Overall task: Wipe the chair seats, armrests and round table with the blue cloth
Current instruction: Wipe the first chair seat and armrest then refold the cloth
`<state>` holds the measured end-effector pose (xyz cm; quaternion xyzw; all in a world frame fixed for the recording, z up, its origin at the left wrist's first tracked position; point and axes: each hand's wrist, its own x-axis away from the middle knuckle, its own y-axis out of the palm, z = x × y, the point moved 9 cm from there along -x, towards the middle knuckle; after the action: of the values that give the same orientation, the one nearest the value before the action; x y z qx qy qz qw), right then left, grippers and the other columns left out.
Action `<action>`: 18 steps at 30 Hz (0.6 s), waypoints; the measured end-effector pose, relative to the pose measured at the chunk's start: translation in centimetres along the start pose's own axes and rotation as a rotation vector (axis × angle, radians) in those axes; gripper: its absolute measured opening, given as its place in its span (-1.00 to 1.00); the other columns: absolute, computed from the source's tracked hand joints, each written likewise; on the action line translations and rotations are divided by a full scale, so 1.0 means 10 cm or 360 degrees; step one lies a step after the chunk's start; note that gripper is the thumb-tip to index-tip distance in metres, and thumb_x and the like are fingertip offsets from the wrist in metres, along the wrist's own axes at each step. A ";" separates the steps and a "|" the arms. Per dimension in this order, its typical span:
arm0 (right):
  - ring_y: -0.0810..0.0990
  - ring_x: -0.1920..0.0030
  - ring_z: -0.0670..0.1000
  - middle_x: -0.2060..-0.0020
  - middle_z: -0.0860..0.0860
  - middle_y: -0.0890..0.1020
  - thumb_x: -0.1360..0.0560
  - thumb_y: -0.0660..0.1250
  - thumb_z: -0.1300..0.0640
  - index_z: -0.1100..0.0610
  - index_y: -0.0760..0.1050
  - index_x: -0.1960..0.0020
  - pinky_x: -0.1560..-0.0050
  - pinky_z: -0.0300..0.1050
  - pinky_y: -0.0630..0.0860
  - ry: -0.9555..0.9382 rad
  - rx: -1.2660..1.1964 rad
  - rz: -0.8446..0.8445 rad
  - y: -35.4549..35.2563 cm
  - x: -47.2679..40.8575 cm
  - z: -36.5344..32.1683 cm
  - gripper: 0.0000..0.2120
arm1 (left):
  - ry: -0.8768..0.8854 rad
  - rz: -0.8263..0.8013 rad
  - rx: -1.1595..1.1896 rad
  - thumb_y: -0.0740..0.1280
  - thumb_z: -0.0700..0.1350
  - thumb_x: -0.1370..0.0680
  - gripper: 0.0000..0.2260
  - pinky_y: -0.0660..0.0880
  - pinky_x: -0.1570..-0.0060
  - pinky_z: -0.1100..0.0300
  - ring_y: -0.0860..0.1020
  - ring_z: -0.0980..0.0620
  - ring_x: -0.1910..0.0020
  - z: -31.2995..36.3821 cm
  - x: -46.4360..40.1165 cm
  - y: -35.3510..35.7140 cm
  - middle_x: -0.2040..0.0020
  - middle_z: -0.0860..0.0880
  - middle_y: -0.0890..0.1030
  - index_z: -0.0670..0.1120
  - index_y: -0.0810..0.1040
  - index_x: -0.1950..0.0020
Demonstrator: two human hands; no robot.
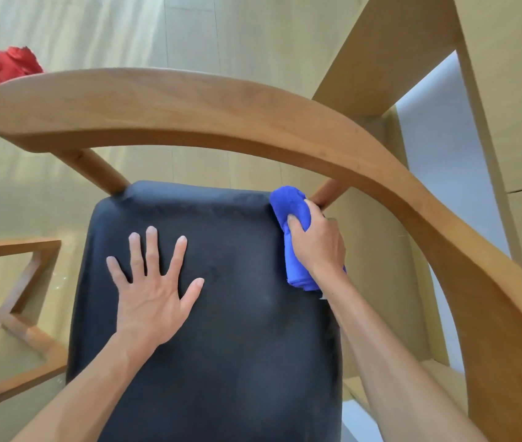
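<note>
Pale wooden floor (189, 33) fills the background behind a wooden armchair seen from above. On the dark seat (221, 314), at its far right corner, lies the blue cloth (291, 205), bunched into a roll along the seat's right edge. The right hand (317, 247) grips it, fingers curled round the roll and thumb pressed into its top; the hand covers the middle of the cloth, so only both ends show. The left hand (154, 282) rests flat on the seat's centre-left, fingers straight and spread, holding nothing. Between the two hands the seat fabric lies bare, and more of it runs toward the viewer until the bottom of the frame cuts it off. The curved armrest (189, 106) arches over the far edge of the seat and sweeps down the right side, close above the cloth hand. A red cloth (7, 67) lies on the floor beyond the armrest's left end, partly hidden by it. Another wooden frame (14, 275) stands at the left, cut off by the edge
</note>
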<state>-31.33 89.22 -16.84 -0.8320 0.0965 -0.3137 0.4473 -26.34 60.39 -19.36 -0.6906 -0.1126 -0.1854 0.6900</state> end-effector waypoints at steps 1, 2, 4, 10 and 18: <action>0.55 -0.02 0.15 -0.03 0.02 0.57 -0.55 0.16 -0.11 -0.19 0.36 -0.32 -0.04 0.03 0.50 -0.0015 -0.0036 -0.0030 -0.02 0.03 0.10 -0.66 | 0.0002 -0.0001 0.0002 -0.22 0.34 -0.50 -0.31 -0.02 -0.35 -0.42 -0.16 -0.29 -0.53 0.00 0.00 0.00 -0.57 -0.24 -0.09 0.04 -0.07 -0.56; 0.55 0.02 0.10 0.00 -0.04 0.58 -0.53 0.17 -0.08 -0.18 0.40 -0.26 0.01 -0.01 0.49 0.0002 -0.0069 -0.0036 -0.06 0.07 0.24 -0.70 | 0.0001 -0.0005 -0.0001 -0.23 0.34 -0.49 -0.31 -0.03 -0.35 -0.42 -0.17 -0.28 -0.53 0.01 -0.01 0.00 -0.57 -0.24 -0.10 0.04 -0.08 -0.56; 0.55 0.10 0.08 0.12 -0.07 0.59 -0.51 0.18 -0.06 -0.09 0.48 -0.07 0.10 -0.02 0.48 0.0158 -0.0150 -0.0025 -0.14 0.19 0.60 -0.81 | -0.0009 -0.0008 -0.0002 -0.25 0.34 -0.49 -0.30 -0.05 -0.36 -0.42 -0.20 -0.28 -0.53 0.00 -0.01 0.00 -0.57 -0.24 -0.13 0.05 -0.10 -0.56; 0.57 0.16 0.08 0.20 -0.03 0.62 -0.49 0.21 -0.03 0.01 0.49 0.08 0.16 -0.04 0.48 0.0278 -0.0271 -0.0018 -0.23 0.12 0.65 -0.85 | 0.0013 -0.0002 0.0028 -0.20 0.32 -0.50 -0.29 -0.05 -0.34 -0.45 -0.16 -0.31 -0.53 0.03 -0.01 0.01 -0.56 -0.27 -0.09 0.00 0.00 -0.57; 0.48 -0.10 0.21 -0.11 0.12 0.45 -0.55 0.20 -0.10 -0.08 0.32 -0.41 -0.12 0.05 0.45 -0.0300 0.0024 0.0163 0.12 0.17 -0.31 -0.57 | -0.0013 0.0030 0.0009 -0.29 0.36 -0.48 -0.27 -0.07 -0.36 -0.42 -0.21 -0.28 -0.53 0.01 -0.01 0.02 -0.57 -0.24 -0.13 0.03 -0.07 -0.56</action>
<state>-31.76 85.62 -15.83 -0.8484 0.0939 -0.2115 0.4762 -26.35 60.48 -19.61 -0.6904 -0.1095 -0.1758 0.6931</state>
